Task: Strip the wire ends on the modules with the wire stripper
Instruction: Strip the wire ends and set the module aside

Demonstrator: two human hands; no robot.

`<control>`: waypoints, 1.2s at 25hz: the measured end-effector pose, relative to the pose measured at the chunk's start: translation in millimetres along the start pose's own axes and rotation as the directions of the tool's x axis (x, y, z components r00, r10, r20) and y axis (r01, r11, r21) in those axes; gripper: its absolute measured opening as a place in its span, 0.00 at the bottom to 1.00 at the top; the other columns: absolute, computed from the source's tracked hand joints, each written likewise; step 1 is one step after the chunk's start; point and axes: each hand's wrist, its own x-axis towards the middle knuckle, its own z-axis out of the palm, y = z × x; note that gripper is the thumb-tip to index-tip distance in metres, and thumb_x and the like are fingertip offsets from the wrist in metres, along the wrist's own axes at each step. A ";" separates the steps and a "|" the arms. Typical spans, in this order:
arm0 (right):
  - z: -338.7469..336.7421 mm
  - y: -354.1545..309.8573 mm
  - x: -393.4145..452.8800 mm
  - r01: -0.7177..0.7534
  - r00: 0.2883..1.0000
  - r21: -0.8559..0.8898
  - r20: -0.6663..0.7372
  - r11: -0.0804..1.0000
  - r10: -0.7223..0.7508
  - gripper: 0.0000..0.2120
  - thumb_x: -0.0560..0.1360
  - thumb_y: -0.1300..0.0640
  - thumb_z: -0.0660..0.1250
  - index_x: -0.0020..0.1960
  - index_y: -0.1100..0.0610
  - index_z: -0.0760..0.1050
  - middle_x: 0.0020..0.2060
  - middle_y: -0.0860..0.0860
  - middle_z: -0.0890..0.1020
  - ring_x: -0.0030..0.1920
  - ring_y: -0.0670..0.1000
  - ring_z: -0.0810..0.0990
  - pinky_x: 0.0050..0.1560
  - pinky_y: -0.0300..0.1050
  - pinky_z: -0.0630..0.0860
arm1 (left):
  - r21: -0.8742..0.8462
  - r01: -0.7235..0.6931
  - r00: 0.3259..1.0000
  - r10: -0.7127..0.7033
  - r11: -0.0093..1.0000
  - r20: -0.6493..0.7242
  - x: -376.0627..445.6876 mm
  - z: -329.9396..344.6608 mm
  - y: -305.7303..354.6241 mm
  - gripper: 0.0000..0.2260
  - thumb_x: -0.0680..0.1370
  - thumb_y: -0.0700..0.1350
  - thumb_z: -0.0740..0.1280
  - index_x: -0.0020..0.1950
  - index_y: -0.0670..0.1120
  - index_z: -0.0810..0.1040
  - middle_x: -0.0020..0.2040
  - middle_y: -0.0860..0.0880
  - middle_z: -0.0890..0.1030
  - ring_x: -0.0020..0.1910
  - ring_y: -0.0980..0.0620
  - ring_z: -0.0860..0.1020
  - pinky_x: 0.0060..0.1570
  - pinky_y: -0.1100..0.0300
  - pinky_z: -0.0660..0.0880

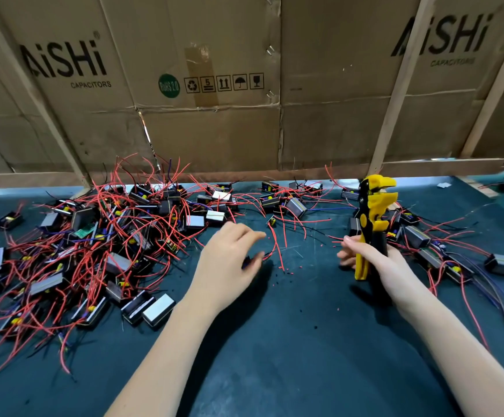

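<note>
Right hand (pixel 374 260) fingers gripping upright wire stripper (pixel 372 218), head pointing up, left hand (pixel 229 260) fingers pinching small module (pixel 249 261)

Only the person's two forearms and hands show. Both forearms are bare along their whole visible length, from the lower edge of the picture up to the wrists; no sleeve or cuff shows on either. The left hand (pixel 228 260) is bare: no glove, ring or wristband shows on it. The right hand (pixel 377 263) is bare as well, its wrist without watch or strap. The fingers are slender. The nails that can be made out on the right hand look short and unpainted; those of the left hand are blurred.
</note>
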 end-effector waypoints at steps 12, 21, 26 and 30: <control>0.7 0.6 -11.4 0.008 0.922 -0.868 -0.186 0.497 -0.341 0.21 0.68 0.36 0.69 0.39 0.53 0.71 0.35 0.48 0.77 0.40 0.57 0.77 0.39 0.48 0.69 | -0.428 0.392 0.918 -0.375 0.814 0.128 1.2 6.6 15.0 0.05 0.74 0.43 0.74 0.42 0.49 0.79 0.35 0.61 0.83 0.39 0.61 0.81 0.53 0.65 0.70; -6.6 10.1 -5.1 -0.108 0.920 -0.960 -0.195 0.257 -0.341 0.24 0.69 0.35 0.67 0.44 0.57 0.71 0.42 0.55 0.80 0.47 0.60 0.79 0.48 0.52 0.71 | -0.542 0.424 0.904 -0.376 0.725 0.205 1.8 6.5 14.4 0.03 0.76 0.37 0.71 0.44 0.43 0.83 0.40 0.51 0.85 0.41 0.56 0.83 0.46 0.69 0.76; -5.8 13.7 -1.0 -0.133 0.901 -0.955 -0.228 0.265 -0.369 0.24 0.69 0.36 0.68 0.44 0.57 0.71 0.43 0.55 0.80 0.48 0.60 0.79 0.47 0.51 0.69 | -0.588 0.377 0.926 -0.271 0.716 0.263 0.4 3.1 12.7 0.04 0.77 0.38 0.70 0.44 0.45 0.82 0.41 0.51 0.85 0.42 0.54 0.83 0.46 0.66 0.76; -10.6 14.8 -0.3 -0.119 0.884 -0.970 -0.201 0.213 -0.423 0.24 0.67 0.39 0.71 0.45 0.58 0.71 0.43 0.57 0.80 0.47 0.61 0.79 0.47 0.52 0.68 | -0.605 0.318 0.934 -0.134 0.730 0.330 -0.7 0.7 13.5 0.03 0.77 0.39 0.70 0.45 0.46 0.83 0.41 0.53 0.85 0.39 0.58 0.80 0.44 0.70 0.73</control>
